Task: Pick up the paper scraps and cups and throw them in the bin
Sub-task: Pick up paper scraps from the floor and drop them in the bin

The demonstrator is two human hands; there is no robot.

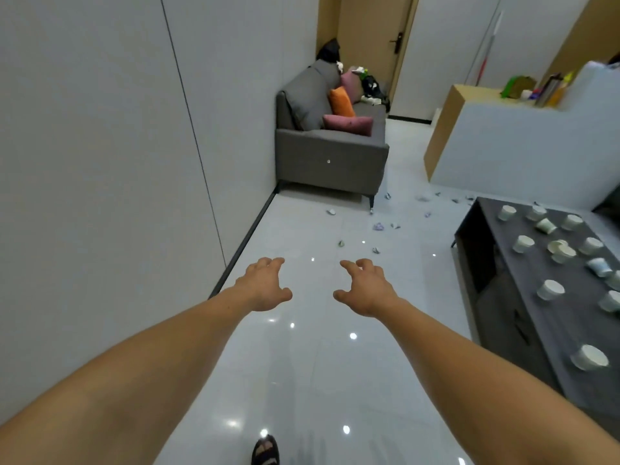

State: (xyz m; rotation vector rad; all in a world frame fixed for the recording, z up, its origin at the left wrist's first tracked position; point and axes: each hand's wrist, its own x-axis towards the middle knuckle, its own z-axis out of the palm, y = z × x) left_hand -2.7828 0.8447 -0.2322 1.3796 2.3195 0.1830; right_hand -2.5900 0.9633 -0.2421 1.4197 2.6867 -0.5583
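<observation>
Reaching forward with both bare arms, we hold our left hand (265, 285) and right hand (365, 288) out over the glossy white floor (302, 370). The palms face down, level with each other, with a gap between them. Neither hand grasps anything. On each the fingers are bent in a loose claw, the thumbs stretch inward toward one another, and nothing touches them.

The paper scraps (378, 226) lie scattered on the tiles well ahead of our hands. A few lie near the foot of the grey sofa (328, 156), and more trail off to the right toward the far end of the dark low table (570, 317); they are too small to make out in detail. The cups (523, 244) are spread across that tabletop on our right, well apart from the right hand. They are pale paper ones, and some are tipped on their sides. One sits alone nearer to us (590, 357).

The sofa stands against the left wall (100, 162) and carries orange and pink cushions (341, 102). At the bottom edge one foot shows in a dark sandal (265, 451).
</observation>
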